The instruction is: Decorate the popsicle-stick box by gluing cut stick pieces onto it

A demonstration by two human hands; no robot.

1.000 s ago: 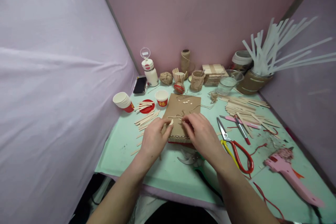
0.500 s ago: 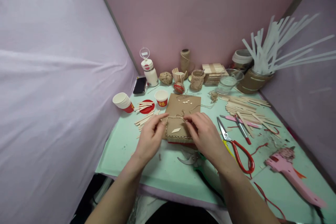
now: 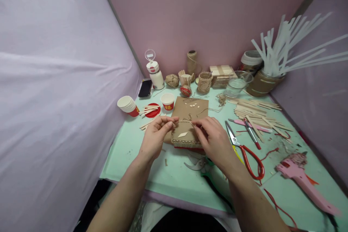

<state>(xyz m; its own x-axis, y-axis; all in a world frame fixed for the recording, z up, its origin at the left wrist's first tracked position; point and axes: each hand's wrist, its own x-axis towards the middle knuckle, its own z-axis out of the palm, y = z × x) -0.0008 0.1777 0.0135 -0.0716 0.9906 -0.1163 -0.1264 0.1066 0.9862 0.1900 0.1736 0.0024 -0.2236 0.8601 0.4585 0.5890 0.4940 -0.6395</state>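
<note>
Twine [image 3: 186, 121] ran straight between our left hand [image 3: 155, 133] and right hand [image 3: 213, 139], both pinching it, over brown cardboard [image 3: 178, 106] where a pale, pointed slip [image 3: 182, 135] lay.

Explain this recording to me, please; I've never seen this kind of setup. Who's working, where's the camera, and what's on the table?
There is no machine here: a person works with a bare left hand and right hand. The one camera is worn on their head, looking forward and down.

On the pale green table, a cardboard piece lies in front of them, with a pale diamond-shaped piece on it. To the right are red-handled scissors, a pink glue gun and loose wooden sticks; to the left, stacked paper cups.

Both hands' fingers seem to pinch a thin tan strand above the cardboard, though the exact grip is too small to tell.
</note>
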